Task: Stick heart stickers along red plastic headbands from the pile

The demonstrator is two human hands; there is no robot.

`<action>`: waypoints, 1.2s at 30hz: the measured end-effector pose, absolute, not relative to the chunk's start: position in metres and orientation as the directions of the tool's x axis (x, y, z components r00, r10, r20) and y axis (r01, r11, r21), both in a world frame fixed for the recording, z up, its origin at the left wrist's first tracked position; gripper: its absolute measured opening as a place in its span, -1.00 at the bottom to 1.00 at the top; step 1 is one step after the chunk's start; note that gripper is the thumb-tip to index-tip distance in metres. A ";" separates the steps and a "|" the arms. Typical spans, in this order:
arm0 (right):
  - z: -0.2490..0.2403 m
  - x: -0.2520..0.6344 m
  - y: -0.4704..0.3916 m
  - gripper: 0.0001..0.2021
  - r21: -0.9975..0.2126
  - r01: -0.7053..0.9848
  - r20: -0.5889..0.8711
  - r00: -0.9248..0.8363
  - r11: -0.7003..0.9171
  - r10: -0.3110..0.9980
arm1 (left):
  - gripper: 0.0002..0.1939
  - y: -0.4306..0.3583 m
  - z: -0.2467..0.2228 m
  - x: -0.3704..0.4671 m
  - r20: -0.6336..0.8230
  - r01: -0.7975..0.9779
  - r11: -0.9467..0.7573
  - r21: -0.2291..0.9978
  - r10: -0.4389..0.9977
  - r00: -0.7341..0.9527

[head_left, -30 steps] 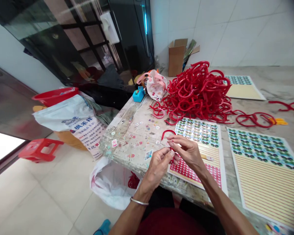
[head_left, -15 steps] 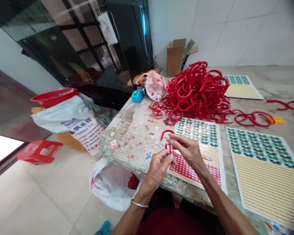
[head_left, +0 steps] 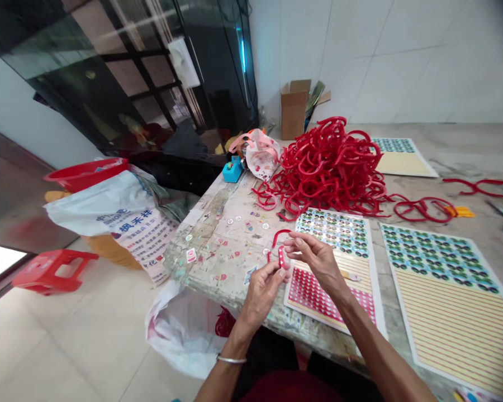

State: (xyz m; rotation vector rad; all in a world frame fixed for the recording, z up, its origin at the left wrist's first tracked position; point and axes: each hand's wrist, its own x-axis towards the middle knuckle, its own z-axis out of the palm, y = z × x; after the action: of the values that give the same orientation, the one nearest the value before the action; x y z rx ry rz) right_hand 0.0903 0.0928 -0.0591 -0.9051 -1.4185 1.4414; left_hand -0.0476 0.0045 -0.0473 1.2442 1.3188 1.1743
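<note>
Both hands meet above the surface point(head_left: 218, 245) edge. The right hand point(head_left: 318, 259) and left hand point(head_left: 264, 290) pinch a small red piece point(head_left: 281, 257) in closed fingers; its shape is hard to make out, partly hidden by fingertips.

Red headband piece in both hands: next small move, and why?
Probably press the small sticker flat onto the red headband piece. Both the left hand and right hand pinch it above the sticker sheet, fingers meeting at its end, so the piece looks lined up already.
</note>
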 end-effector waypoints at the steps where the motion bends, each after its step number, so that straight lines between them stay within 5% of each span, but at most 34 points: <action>1: -0.066 0.094 0.100 -0.69 -0.989 0.010 0.136 -0.319 0.147 0.938 | -0.75 0.008 -0.055 -0.057 0.014 0.232 0.005 0.973 0.997 -0.078; 5: -0.086 0.104 0.141 -0.74 -0.773 0.471 0.317 -0.293 0.424 0.902 | -0.83 0.027 -0.095 -0.102 0.163 0.664 0.077 0.744 0.942 -0.292; 13: -0.091 0.073 0.214 -0.88 -0.522 0.641 0.380 -0.415 0.562 0.827 | -0.71 0.028 -0.110 -0.135 0.371 0.758 0.144 0.636 0.805 -0.463; 17: -0.071 0.076 0.210 -0.85 -0.473 0.610 0.374 -0.515 0.636 0.771 | -0.75 0.026 -0.092 -0.125 0.197 0.561 0.117 0.820 0.862 -0.467; 20: -0.038 0.097 0.190 -0.82 -0.504 0.496 0.339 -0.640 0.707 0.690 | -0.69 0.033 -0.068 -0.111 0.022 0.345 0.133 0.929 0.912 -0.410; 24: 0.005 0.127 0.158 -0.74 -0.754 0.222 0.155 -0.855 0.619 0.495 | -0.62 0.043 -0.032 -0.089 -0.034 0.070 0.047 0.996 0.982 -0.183; 28: 0.016 0.143 0.140 -0.73 -0.806 0.187 0.088 -0.900 0.562 0.427 | -0.77 0.042 -0.013 -0.074 0.011 0.117 -0.015 0.993 0.999 0.039; 32: 0.010 0.153 0.135 -0.72 -0.817 0.160 0.117 -0.895 0.555 0.431 | -0.74 0.036 -0.016 -0.068 -0.132 0.189 0.106 0.976 0.983 0.129; 36: 0.005 0.164 0.129 -0.70 -0.833 0.164 0.131 -0.869 0.528 0.477 | -0.70 0.032 -0.029 -0.056 -0.235 0.023 0.234 0.972 0.954 0.186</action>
State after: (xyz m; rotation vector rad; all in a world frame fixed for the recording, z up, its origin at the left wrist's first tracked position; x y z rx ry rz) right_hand 0.1642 0.1287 0.0046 -0.5309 -2.4271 1.2705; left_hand -0.0560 0.0323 -0.0294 1.1175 1.1746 0.8987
